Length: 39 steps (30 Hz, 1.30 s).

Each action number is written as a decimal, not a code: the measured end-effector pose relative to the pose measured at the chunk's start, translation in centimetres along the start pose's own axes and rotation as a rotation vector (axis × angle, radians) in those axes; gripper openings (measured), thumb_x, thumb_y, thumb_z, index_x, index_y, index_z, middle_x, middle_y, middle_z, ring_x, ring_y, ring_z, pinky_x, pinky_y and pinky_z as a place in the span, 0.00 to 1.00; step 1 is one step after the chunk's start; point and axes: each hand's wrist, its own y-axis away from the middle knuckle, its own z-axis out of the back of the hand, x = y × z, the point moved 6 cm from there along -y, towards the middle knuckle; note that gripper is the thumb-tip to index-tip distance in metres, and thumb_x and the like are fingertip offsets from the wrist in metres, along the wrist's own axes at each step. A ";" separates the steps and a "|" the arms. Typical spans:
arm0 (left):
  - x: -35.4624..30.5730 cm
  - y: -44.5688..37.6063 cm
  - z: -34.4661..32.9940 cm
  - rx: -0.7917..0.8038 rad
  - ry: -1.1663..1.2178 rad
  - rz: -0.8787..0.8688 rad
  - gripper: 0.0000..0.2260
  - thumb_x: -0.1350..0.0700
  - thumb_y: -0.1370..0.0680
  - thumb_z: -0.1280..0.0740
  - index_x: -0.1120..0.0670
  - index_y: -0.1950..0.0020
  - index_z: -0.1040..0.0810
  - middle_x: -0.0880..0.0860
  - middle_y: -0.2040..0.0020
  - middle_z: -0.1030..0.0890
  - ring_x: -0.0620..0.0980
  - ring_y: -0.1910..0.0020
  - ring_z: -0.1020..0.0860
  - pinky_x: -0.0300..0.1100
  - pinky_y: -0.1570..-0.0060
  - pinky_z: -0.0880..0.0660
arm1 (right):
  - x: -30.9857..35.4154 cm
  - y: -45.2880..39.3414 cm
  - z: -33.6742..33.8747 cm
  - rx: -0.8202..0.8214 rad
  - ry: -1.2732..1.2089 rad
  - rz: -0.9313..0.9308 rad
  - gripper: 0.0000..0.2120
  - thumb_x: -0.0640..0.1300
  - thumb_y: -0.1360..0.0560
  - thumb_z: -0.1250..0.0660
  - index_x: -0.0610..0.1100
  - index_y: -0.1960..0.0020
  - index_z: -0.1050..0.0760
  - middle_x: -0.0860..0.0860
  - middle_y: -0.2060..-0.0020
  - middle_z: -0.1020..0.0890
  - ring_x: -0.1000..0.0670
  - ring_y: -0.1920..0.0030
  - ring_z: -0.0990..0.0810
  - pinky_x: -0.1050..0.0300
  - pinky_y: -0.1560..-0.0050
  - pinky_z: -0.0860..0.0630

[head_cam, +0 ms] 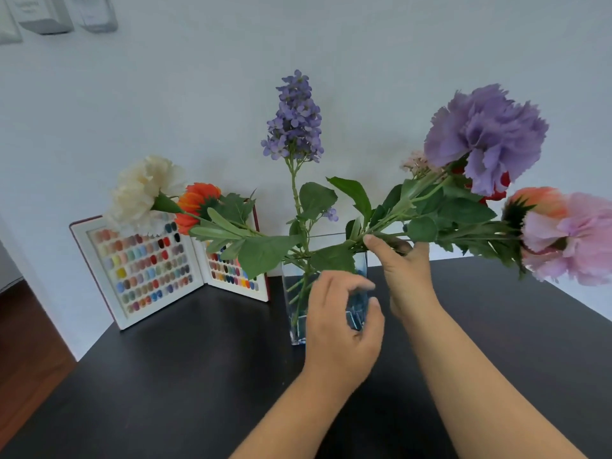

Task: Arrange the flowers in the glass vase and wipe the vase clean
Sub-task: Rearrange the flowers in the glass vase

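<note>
A square glass vase [295, 303] with a bluish tint stands on the black table [165, 376]. An upright purple lilac stem [294, 117] rises from it, and a cream carnation [145, 190] and an orange flower [195, 203] lean out to the left. My right hand [405, 273] grips a bunch of stems at the vase's right rim: a large purple carnation [486, 137], a pink flower [576, 240], an orange one [536, 200] and a red one partly hidden behind. My left hand [341, 326] hovers in front of the vase with fingers curled, blurred, holding nothing visible.
An open book-like display of coloured nail samples [149, 270] stands at the back left of the table, against the white wall. The table's left edge drops to a wooden floor [26, 352]. Bare tabletop lies in front of and to the right of the vase.
</note>
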 end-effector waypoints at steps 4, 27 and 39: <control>-1.1 -5.5 -1.3 0.108 -0.201 -0.067 0.12 0.59 0.27 0.32 0.55 0.44 0.24 0.50 0.47 0.26 0.49 0.48 0.27 0.40 0.47 0.30 | 0.2 -0.1 2.4 0.074 0.034 -0.092 0.10 0.41 0.32 0.33 0.48 0.51 0.27 0.55 0.57 0.19 0.55 0.54 0.23 0.57 0.54 0.31; 3.1 -13.3 -3.1 0.310 -0.371 0.236 0.14 0.52 0.25 0.28 0.49 0.39 0.20 0.47 0.57 0.18 0.42 0.63 0.24 0.38 0.58 0.30 | 10.1 -4.6 0.1 0.226 0.636 0.171 0.10 0.42 0.21 0.36 0.37 0.52 0.20 0.40 0.58 0.15 0.39 0.56 0.16 0.41 0.48 0.20; 4.1 -14.2 -2.1 0.322 -0.574 0.202 0.10 0.54 0.20 0.35 0.60 0.48 0.19 0.57 0.58 0.18 0.56 0.59 0.21 0.44 0.62 0.29 | 11.6 -6.7 -5.7 0.402 0.882 0.067 0.06 0.34 0.23 0.36 0.31 0.52 0.24 0.36 0.56 0.17 0.41 0.55 0.17 0.43 0.48 0.19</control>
